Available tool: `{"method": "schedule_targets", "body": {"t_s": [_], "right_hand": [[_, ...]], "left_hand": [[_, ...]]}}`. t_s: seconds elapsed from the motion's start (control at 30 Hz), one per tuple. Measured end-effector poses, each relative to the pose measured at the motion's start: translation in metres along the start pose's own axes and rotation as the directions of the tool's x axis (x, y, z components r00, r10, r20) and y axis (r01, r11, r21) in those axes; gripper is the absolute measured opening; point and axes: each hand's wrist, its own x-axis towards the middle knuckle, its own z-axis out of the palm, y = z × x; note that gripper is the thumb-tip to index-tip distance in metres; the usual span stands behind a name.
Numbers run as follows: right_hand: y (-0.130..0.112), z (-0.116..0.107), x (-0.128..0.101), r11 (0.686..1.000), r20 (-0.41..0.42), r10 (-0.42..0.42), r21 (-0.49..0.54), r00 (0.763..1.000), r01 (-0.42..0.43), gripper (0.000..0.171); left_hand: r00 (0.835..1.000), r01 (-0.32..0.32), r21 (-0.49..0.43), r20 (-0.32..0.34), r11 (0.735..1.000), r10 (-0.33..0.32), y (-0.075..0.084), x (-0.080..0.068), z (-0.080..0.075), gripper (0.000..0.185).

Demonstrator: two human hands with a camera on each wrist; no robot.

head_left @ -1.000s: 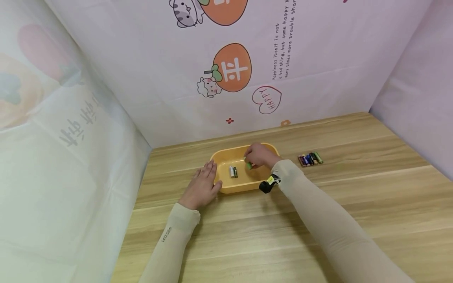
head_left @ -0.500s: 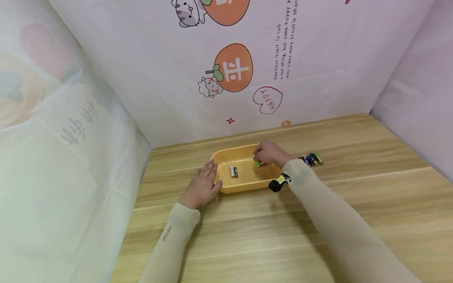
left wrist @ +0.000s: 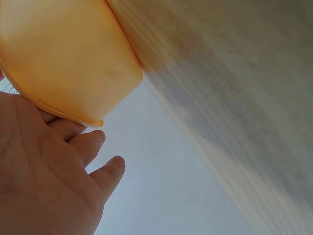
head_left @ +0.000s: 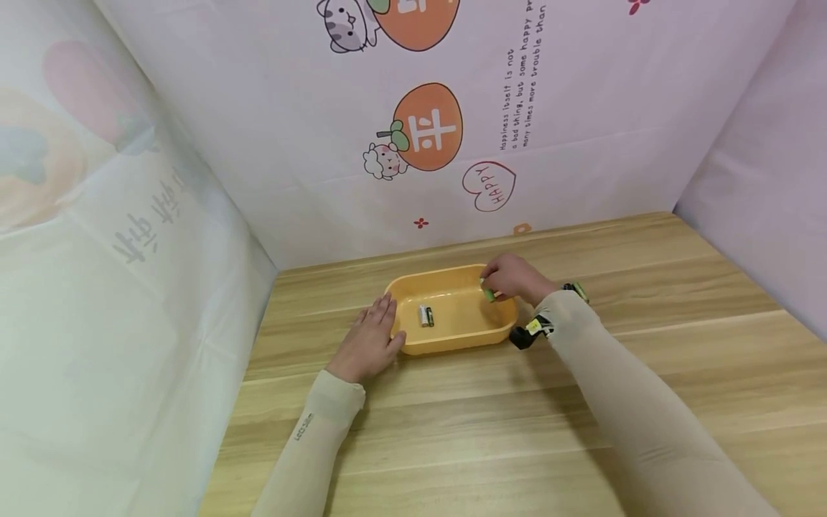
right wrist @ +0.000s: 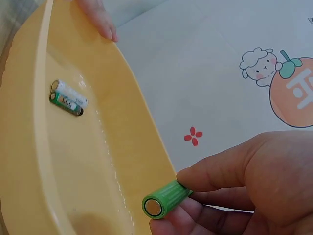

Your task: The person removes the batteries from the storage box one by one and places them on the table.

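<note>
Green battery [right wrist: 165,200], pinched between thumb and curled fingers [right wrist: 215,176] of the right hand [head_left: 513,278], is held just above the right end of the orange plastic tray [head_left: 452,337], near its far rim. The left hand [head_left: 368,342] lies flat on the wooden counter [head_left: 491,416], fingers straight and relaxed, their tips against the tray's left end. Two more batteries [right wrist: 68,97], one white and one green, lie side by side on the tray floor, well apart from the held one. A further group of batteries [head_left: 577,289] on the counter is largely hidden behind the right wrist. Likely risks: the smooth cylinder may slip from the light pinch and roll along the counter; the right sleeve may brush and scatter the hidden group; a knock on the rim may shift the light tray, which only fingertips steady.
</note>
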Motion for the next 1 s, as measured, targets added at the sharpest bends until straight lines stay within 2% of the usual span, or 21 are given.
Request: {"method": "schedule_targets", "body": {"t_s": [0.47, 0.77, 1.0], "right_hand": [[0.007, -0.016, -0.008, 1.0, -0.012, 0.013, -0.016, 1.0, -0.014, 0.035], [0.021, -0.032, -0.015, 1.0, -0.016, 0.006, 0.024, 1.0, -0.005, 0.034], [0.033, -0.045, -0.022, 0.999, -0.038, -0.001, -0.034, 0.999, 0.0, 0.035]], "left_hand": [[1.0, 0.001, -0.001, 0.0, 1.0, -0.001, -0.002, -0.002, 0.0, 0.066], [1.0, 0.008, -0.001, 0.009, 1.0, -0.008, 0.0, -0.001, -0.001, 0.067], [1.0, 0.008, -0.002, 0.008, 1.0, -0.008, 0.001, 0.0, -0.002, 0.067]]}}
